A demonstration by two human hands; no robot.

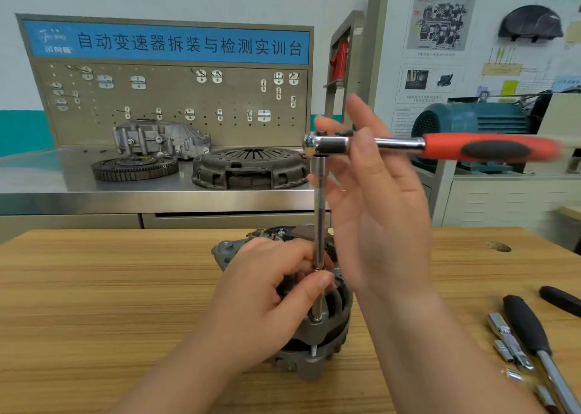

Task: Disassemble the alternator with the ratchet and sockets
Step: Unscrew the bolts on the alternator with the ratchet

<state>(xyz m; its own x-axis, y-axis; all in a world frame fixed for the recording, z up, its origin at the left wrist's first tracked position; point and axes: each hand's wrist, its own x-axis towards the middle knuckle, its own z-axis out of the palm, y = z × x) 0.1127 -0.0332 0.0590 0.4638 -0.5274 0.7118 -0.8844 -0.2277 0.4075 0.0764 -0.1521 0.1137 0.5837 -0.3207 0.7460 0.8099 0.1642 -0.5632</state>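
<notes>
The grey alternator point(314, 363) stands on the wooden table point(94, 303), in the middle and close to me. A chrome extension bar point(320, 209) rises straight up from a bolt on its housing. The red-handled ratchet point(490, 148) sits on top of the bar, with its handle pointing right and blurred. My left hand point(267, 288) rests on the alternator and pinches the lower part of the extension bar between thumb and fingers. My right hand point(383, 209) is raised at the ratchet head with straight, spread fingers; the thumb lies across the ratchet's neck.
At the table's right edge lie a black-handled tool point(528, 328), chrome sockets and adapters point(506, 341) and another black handle point(559, 299). A steel bench behind carries a clutch pressure plate point(251, 168), a flywheel point(135, 167) and a gearbox housing point(160, 138).
</notes>
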